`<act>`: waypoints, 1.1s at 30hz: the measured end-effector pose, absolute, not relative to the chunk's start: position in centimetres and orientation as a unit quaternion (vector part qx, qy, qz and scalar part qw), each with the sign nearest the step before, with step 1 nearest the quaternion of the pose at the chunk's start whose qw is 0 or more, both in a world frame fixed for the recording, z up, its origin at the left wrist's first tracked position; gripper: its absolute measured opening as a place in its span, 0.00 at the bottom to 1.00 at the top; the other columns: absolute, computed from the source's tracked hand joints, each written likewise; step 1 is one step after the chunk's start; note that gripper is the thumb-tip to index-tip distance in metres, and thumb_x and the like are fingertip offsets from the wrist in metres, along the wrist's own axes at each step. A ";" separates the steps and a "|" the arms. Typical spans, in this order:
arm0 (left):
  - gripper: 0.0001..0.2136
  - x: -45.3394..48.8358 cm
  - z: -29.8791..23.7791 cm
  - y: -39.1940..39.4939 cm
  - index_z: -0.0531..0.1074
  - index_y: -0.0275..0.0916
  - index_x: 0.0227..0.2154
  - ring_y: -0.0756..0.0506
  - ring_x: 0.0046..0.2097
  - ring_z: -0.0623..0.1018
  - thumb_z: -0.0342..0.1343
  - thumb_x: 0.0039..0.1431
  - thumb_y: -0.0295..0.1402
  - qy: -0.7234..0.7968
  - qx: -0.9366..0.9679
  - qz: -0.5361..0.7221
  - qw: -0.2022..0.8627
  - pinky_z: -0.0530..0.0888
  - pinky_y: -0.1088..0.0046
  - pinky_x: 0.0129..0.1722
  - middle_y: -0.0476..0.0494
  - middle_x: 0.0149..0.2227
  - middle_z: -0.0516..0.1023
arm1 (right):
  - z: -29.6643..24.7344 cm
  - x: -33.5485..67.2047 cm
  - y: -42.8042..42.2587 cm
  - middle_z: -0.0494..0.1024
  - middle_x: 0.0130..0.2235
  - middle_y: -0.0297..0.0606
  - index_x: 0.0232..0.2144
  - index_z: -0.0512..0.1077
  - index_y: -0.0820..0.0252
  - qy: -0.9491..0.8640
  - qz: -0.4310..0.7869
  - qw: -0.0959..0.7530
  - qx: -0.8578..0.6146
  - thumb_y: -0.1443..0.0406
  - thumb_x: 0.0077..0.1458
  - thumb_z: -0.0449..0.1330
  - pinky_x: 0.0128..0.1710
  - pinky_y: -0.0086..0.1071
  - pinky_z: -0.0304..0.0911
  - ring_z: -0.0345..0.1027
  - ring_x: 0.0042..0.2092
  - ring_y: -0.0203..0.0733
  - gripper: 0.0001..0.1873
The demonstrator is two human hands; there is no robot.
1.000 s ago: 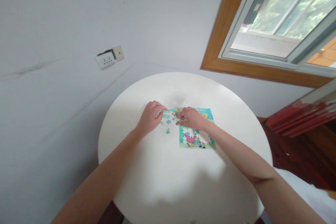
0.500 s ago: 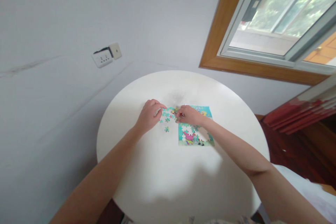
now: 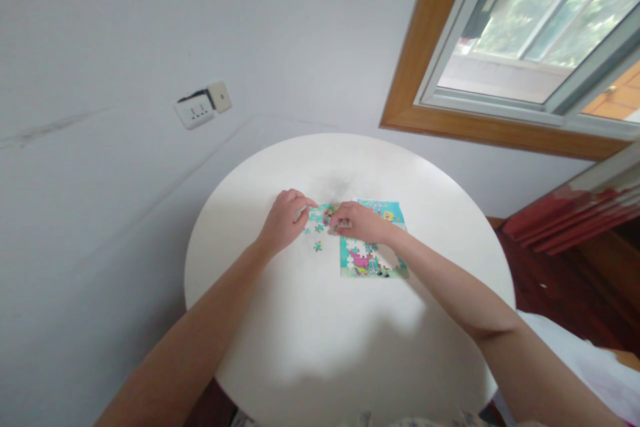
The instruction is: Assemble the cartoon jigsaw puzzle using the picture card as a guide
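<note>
A partly filled cartoon jigsaw puzzle (image 3: 373,260) with a teal border lies on a round white table (image 3: 325,347). Several loose teal pieces (image 3: 317,222) are scattered just left of it. My left hand (image 3: 284,221) rests at the left edge of the loose pieces with its fingers curled and the fingertips pinched together over them. My right hand (image 3: 356,222) lies across the puzzle's upper left corner, its fingers pinched on a small piece at the edge of the loose pile. One lone piece (image 3: 317,246) sits apart, nearer to me.
A white wall with a socket plate (image 3: 201,107) stands behind the table. A wood-framed window (image 3: 505,67) is at the upper right. Red slatted furniture (image 3: 575,220) and dark wood floor lie to the right of the table.
My right hand has slid slightly left, toward the loose pieces. My left hand has stayed in place. The view has shifted a little.
</note>
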State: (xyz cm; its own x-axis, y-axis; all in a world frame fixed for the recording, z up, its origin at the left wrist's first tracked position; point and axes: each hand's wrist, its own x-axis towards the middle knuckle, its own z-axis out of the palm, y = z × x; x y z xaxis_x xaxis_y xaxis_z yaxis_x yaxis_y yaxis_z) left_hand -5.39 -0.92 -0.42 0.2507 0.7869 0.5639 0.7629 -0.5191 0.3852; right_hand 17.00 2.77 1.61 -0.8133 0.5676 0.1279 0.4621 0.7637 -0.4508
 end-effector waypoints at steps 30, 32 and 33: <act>0.11 -5.5 -0.4 -1.1 0.75 0.41 0.38 0.44 0.42 0.70 0.48 0.59 0.26 0.490 0.791 0.366 0.019 0.66 0.63 0.46 0.45 0.36 0.69 | 0.2 13.7 0.8 0.74 0.29 0.31 0.30 0.75 0.63 -0.914 0.309 0.100 -0.241 0.72 0.48 0.65 0.33 0.24 0.59 0.65 0.30 0.31 0.05; 0.11 -5.5 -0.4 -1.1 0.75 0.40 0.38 0.44 0.42 0.70 0.48 0.59 0.26 0.491 0.791 0.366 0.017 0.66 0.63 0.46 0.45 0.36 0.70 | 0.3 13.6 0.8 0.76 0.29 0.32 0.34 0.75 0.64 -0.910 0.313 0.093 -0.255 0.72 0.48 0.66 0.33 0.24 0.59 0.67 0.31 0.32 0.08; 0.11 -5.5 -0.4 -1.1 0.75 0.40 0.38 0.44 0.42 0.70 0.48 0.59 0.26 0.490 0.791 0.367 0.016 0.66 0.63 0.46 0.45 0.36 0.70 | 0.3 13.5 0.7 0.76 0.30 0.32 0.34 0.76 0.64 -0.910 0.313 0.087 -0.259 0.73 0.48 0.65 0.34 0.24 0.60 0.67 0.31 0.32 0.08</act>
State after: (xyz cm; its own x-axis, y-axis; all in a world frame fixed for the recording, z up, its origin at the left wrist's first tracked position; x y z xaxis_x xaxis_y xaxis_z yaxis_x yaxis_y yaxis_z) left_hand -5.53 -1.05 -0.40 0.2509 0.7867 0.5641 0.7630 -0.5193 0.3849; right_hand 13.50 0.75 0.26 -0.8513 0.5246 -0.0043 0.4161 0.6701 -0.6146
